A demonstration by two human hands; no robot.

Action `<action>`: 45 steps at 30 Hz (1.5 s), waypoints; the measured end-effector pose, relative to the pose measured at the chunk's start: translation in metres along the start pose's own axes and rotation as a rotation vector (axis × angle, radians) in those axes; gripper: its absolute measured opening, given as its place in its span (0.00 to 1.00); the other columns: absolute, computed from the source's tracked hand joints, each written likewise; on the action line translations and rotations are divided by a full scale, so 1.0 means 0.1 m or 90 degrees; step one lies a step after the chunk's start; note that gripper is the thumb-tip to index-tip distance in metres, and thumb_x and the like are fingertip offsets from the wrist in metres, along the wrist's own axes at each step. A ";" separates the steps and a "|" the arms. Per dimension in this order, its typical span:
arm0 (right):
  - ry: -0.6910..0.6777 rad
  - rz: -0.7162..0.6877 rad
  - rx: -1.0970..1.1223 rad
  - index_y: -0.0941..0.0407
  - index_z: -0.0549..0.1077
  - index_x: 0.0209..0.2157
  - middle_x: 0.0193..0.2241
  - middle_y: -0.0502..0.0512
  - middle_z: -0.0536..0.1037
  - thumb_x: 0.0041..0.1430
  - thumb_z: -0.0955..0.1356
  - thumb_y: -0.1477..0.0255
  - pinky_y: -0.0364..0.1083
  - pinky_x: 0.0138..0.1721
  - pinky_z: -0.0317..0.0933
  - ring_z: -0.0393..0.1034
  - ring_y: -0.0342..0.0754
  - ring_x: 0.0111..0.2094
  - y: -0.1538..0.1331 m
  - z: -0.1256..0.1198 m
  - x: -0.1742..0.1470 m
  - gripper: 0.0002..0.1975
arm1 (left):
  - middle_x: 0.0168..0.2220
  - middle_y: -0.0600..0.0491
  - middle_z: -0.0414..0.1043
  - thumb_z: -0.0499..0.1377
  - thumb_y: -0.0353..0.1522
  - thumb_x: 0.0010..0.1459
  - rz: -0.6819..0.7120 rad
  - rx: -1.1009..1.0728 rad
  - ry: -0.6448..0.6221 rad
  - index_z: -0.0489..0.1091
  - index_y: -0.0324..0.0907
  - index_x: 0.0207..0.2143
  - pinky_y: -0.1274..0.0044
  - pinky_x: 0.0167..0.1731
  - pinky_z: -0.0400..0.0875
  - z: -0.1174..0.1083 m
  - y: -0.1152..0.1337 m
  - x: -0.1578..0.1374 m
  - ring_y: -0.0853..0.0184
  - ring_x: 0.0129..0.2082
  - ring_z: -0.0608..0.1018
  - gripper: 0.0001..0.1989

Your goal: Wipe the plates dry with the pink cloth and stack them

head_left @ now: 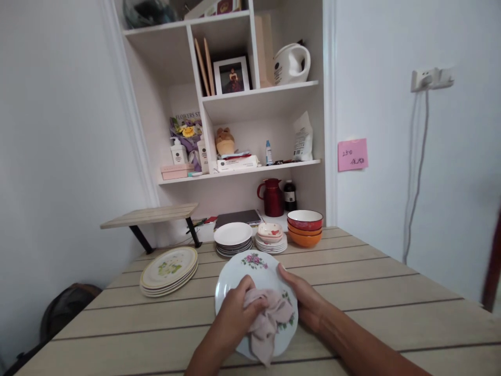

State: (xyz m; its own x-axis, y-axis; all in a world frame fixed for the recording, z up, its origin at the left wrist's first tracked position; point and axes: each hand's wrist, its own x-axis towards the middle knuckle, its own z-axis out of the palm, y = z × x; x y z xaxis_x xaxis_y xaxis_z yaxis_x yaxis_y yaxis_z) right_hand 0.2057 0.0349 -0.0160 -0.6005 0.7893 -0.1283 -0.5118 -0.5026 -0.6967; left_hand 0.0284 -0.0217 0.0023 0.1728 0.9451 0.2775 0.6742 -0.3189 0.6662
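Observation:
A white plate (230, 277) with a scalloped rim and pink flower prints is tilted up toward me above the table. My right hand (307, 300) grips its right edge, the thumb on the front rim and the other fingers behind it. Bunched in my left hand (238, 308) is a pale pink cloth (270, 318), pressed on the middle of the plate. The cloth's loose end hangs down over the lower part of the plate.
On the wooden table (371, 313) stand stacked green-patterned plates (168, 266), white plates (233, 233), small dishes (271, 232) and bowls (305, 230). A small raised wooden shelf (151, 215) is at the left. A red jug (273, 198) stands behind, under the wall shelves (260, 99).

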 end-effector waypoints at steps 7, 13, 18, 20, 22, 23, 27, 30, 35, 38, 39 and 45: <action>0.035 -0.017 -0.033 0.66 0.71 0.50 0.43 0.69 0.80 0.57 0.67 0.57 0.56 0.53 0.63 0.77 0.58 0.42 0.03 -0.03 0.01 0.28 | 0.33 0.55 0.73 0.54 0.39 0.60 -0.075 0.184 0.138 0.63 0.47 0.40 0.76 0.34 0.63 0.04 -0.05 0.07 0.62 0.35 0.76 0.08; 0.021 -0.009 -0.002 0.67 0.69 0.52 0.44 0.69 0.79 0.59 0.66 0.59 0.56 0.54 0.62 0.76 0.59 0.44 0.01 0.01 -0.01 0.28 | 0.62 0.43 0.55 0.67 0.34 0.47 0.015 0.283 0.321 0.59 0.48 0.58 0.63 0.56 0.56 0.00 -0.15 0.10 0.53 0.61 0.61 0.36; 0.028 -0.003 -0.017 0.67 0.69 0.53 0.45 0.70 0.79 0.58 0.66 0.58 0.57 0.54 0.61 0.76 0.59 0.44 0.01 -0.02 0.00 0.29 | 0.59 0.46 0.62 0.65 0.35 0.50 0.014 0.260 0.226 0.59 0.48 0.59 0.65 0.57 0.54 -0.06 -0.14 0.09 0.57 0.59 0.63 0.34; 0.030 -0.005 -0.026 0.67 0.68 0.53 0.44 0.70 0.79 0.58 0.67 0.58 0.57 0.55 0.61 0.75 0.60 0.45 0.02 -0.04 0.01 0.30 | 0.56 0.48 0.67 0.66 0.36 0.49 0.027 0.251 0.152 0.58 0.49 0.60 0.66 0.56 0.54 -0.10 -0.12 0.08 0.58 0.57 0.66 0.36; 0.026 -0.008 -0.035 0.67 0.68 0.53 0.45 0.70 0.79 0.58 0.67 0.57 0.57 0.55 0.61 0.75 0.61 0.46 0.02 -0.05 0.02 0.31 | 0.56 0.48 0.67 0.68 0.37 0.46 0.031 0.259 0.121 0.59 0.48 0.60 0.65 0.56 0.54 -0.12 -0.10 0.07 0.56 0.56 0.66 0.39; 0.025 -0.008 -0.041 0.67 0.68 0.54 0.45 0.70 0.79 0.57 0.67 0.57 0.58 0.55 0.61 0.75 0.61 0.46 0.02 -0.06 0.03 0.31 | 0.56 0.47 0.67 0.68 0.37 0.45 0.033 0.264 0.116 0.62 0.48 0.58 0.64 0.56 0.54 -0.13 -0.09 0.07 0.54 0.56 0.66 0.37; 0.012 -0.007 -0.043 0.68 0.69 0.53 0.45 0.71 0.78 0.57 0.67 0.57 0.57 0.55 0.61 0.75 0.61 0.46 0.03 -0.06 0.03 0.31 | 0.42 0.48 0.75 0.63 0.36 0.51 0.034 0.164 0.141 0.74 0.43 0.40 0.66 0.50 0.60 -0.14 -0.05 0.05 0.57 0.46 0.72 0.13; 0.000 -0.008 -0.035 0.68 0.69 0.52 0.44 0.71 0.79 0.57 0.67 0.58 0.57 0.54 0.61 0.75 0.60 0.45 0.03 -0.04 0.02 0.30 | 0.35 0.50 0.75 0.53 0.41 0.60 -0.006 -0.076 0.084 0.72 0.40 0.36 0.72 0.39 0.66 -0.11 -0.01 0.03 0.62 0.36 0.74 0.15; 0.019 -0.014 -0.044 0.68 0.69 0.52 0.43 0.70 0.80 0.58 0.67 0.58 0.57 0.54 0.62 0.76 0.60 0.44 0.02 -0.01 0.01 0.29 | 0.34 0.49 0.75 0.54 0.43 0.58 -0.029 -0.019 0.016 0.72 0.39 0.35 0.73 0.36 0.65 0.02 0.01 0.05 0.61 0.34 0.74 0.16; 0.039 -0.028 -0.047 0.67 0.69 0.52 0.43 0.69 0.79 0.57 0.68 0.59 0.57 0.53 0.62 0.76 0.60 0.44 0.03 -0.03 0.02 0.29 | 0.45 0.45 0.73 0.58 0.42 0.54 -0.012 0.122 0.146 0.69 0.40 0.48 0.67 0.47 0.62 0.03 -0.06 0.09 0.55 0.45 0.72 0.22; 0.040 -0.027 -0.048 0.67 0.69 0.52 0.43 0.70 0.79 0.57 0.68 0.59 0.57 0.53 0.62 0.76 0.60 0.43 0.03 -0.03 0.02 0.29 | 0.48 0.44 0.71 0.59 0.43 0.53 -0.008 0.143 0.185 0.67 0.41 0.51 0.66 0.49 0.60 0.02 -0.10 0.10 0.54 0.48 0.71 0.25; -0.001 -0.014 -0.049 0.66 0.69 0.52 0.43 0.69 0.80 0.57 0.68 0.59 0.57 0.54 0.61 0.75 0.60 0.45 0.03 -0.04 0.01 0.28 | 0.32 0.47 0.73 0.48 0.48 0.60 -0.018 -0.001 0.148 0.72 0.38 0.31 0.71 0.38 0.66 -0.07 -0.18 0.09 0.59 0.35 0.74 0.24</action>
State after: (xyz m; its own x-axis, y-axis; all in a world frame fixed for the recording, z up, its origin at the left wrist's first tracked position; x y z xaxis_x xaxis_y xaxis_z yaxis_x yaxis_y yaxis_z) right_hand 0.2060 0.0355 -0.0215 -0.5903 0.7995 -0.1111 -0.4766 -0.4563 -0.7514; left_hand 0.0129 -0.0080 -0.0023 -0.0156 0.9115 0.4109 0.6758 -0.2933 0.6762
